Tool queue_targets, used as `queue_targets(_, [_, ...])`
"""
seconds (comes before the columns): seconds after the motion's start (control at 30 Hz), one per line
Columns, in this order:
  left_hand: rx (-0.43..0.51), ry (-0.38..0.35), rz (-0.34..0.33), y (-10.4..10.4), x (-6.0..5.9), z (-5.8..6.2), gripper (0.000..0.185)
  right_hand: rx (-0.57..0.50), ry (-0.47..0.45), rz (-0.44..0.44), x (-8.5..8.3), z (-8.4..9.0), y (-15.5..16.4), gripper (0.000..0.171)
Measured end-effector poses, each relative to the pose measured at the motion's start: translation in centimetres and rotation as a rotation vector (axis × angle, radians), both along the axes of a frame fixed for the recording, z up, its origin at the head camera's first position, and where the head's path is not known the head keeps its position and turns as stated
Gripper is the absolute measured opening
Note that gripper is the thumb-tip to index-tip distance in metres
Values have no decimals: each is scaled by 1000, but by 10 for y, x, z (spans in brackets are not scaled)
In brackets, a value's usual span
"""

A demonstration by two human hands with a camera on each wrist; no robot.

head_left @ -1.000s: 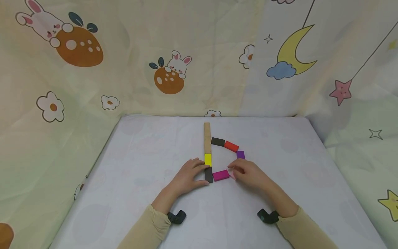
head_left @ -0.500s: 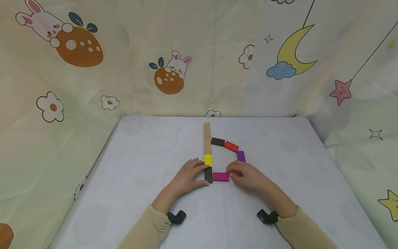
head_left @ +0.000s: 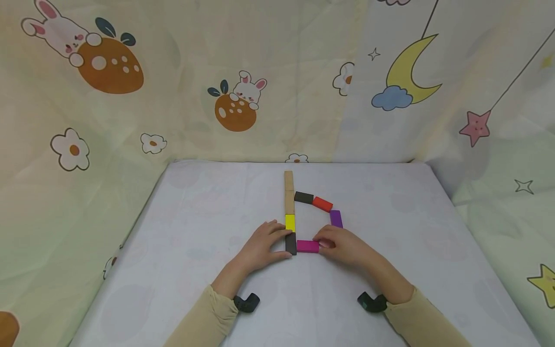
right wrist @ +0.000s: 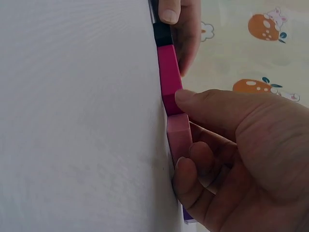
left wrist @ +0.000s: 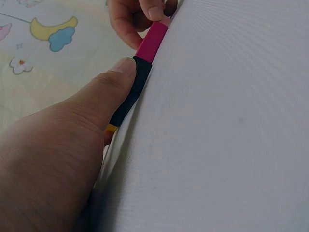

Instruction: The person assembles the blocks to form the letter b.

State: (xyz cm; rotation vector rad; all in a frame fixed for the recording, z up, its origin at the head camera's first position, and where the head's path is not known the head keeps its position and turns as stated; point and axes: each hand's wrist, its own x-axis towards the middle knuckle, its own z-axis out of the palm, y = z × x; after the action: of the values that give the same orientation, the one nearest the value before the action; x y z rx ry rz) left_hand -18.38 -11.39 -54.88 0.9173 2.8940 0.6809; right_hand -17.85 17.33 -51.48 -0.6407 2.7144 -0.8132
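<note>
Right hand [head_left: 342, 246] has slid the pale pink block [right wrist: 179, 135] left, now end-to-end with the magenta block [head_left: 308, 246]; fingers curl round it. Left hand [head_left: 260, 248] stays braced, thumb and fingers pinching the black block [head_left: 291, 243]. The loop's bottom edge is closing.

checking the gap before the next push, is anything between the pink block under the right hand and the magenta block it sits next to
Nothing visible. In the right wrist view the pink block lies end to end with the magenta block, and the right hand pinches it there. The left hand holds the black block beyond.
</note>
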Motion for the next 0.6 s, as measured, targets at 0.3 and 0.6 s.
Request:
queue_targets(0.3, [-12,2,8,-1,-1,1,65,38,1,-37,0,1,-5,29])
queue_targets(0.6, [-29,-9,20,0,-1,-1,64,51,36,-10,0,5,-7,31])
